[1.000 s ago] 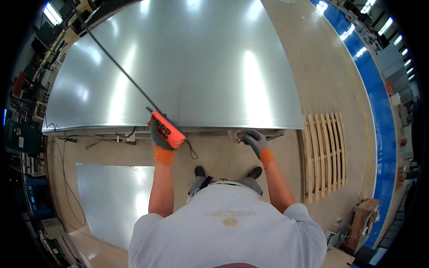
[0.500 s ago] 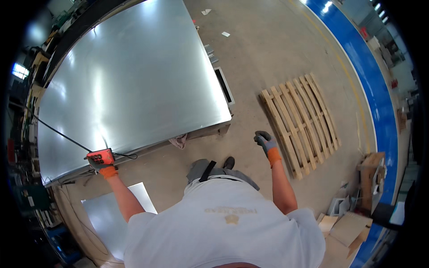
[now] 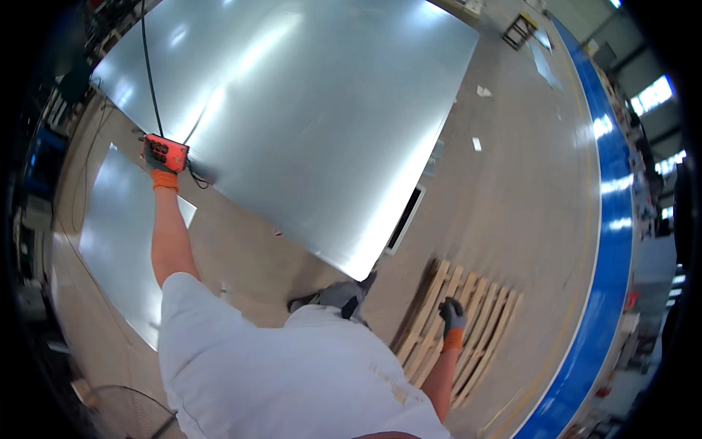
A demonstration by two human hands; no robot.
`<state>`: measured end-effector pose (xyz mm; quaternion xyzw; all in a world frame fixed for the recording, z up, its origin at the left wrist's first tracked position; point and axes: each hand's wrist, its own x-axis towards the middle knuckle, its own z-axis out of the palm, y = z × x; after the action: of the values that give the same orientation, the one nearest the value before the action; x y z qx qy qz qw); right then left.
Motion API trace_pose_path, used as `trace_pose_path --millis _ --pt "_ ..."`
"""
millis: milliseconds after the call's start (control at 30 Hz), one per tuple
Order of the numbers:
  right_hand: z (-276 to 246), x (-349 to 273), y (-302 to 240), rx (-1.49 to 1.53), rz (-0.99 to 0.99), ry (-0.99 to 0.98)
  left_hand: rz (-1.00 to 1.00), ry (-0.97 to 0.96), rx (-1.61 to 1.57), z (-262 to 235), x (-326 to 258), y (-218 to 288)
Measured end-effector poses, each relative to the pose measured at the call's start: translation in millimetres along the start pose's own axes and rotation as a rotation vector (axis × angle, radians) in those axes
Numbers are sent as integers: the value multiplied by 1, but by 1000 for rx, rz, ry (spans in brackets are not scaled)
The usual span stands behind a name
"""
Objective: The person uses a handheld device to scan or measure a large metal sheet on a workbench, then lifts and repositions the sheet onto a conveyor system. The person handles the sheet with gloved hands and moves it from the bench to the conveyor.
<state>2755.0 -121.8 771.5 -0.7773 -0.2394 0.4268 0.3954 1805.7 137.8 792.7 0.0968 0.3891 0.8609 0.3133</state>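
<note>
Workshop floor, big steel sheet (image 3: 292, 110) ahead: left hand (image 3: 162, 162) fingers clamp orange pendant controller (image 3: 165, 151) at sheet's corner, right hand (image 3: 453, 316) empty, loosely curled over pallet (image 3: 457, 329); best keep cable slack, stand clear.

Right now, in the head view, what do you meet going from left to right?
Smaller metal sheet on the floor → left hand holding the orange pendant controller → large metal sheet → right hand over the wooden pallet → blue floor stripe.

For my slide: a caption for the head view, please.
Left hand holds orange controller beside metal sheet; right hand empty.
</note>
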Motion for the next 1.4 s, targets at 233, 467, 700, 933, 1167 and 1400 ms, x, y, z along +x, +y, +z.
trace_pose_path --millis 233,467,700,933,1167,1400 --pt "-76 104 -26 -180 118 -92 -83 71 -6 37 -47 7" --pt "-68 219 2 -288 440 -175 -261 -177 -57 119 -194 -60" --pt "-88 384 -43 -638 280 -438 -205 -8 170 259 -366 -176" --pt "-63 526 -155 -606 435 -455 -303 84 158 402 -368 -302" --pt "-72 820 -283 -508 431 -341 -278 112 116 578 -271 -559" --pt "-81 994 -385 -430 304 -174 -169 192 85 587 -222 -639"
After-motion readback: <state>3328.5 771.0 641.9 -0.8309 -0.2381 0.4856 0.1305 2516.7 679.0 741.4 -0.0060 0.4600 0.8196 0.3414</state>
